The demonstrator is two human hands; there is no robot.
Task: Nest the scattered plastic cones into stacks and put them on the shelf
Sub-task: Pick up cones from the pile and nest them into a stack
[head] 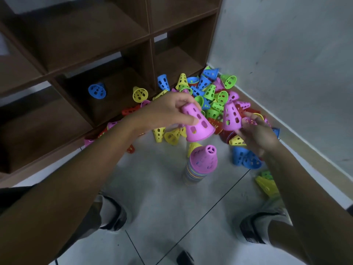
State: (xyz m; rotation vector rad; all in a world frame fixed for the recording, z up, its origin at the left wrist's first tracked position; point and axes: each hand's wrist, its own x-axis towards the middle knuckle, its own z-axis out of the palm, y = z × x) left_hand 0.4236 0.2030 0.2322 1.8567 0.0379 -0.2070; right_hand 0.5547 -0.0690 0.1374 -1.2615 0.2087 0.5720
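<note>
Above stack [200,165] | left hand [168,111] grips pink cone [198,125], tip up-left | right hand [256,134] grips second pink cone [232,116], upright

Both forearms are extending forward and converging, the left hand [168,109] curling its fingers around a pink cone [198,125] while the right hand [256,134] is pinching a second pink cone [232,117].

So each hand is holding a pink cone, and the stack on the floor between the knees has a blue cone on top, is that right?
Not quite. In the head view the stack is topped by a pink cone, not a blue one. The rest holds: the left hand grips one pink cone and the right hand holds another pink cone.
</note>
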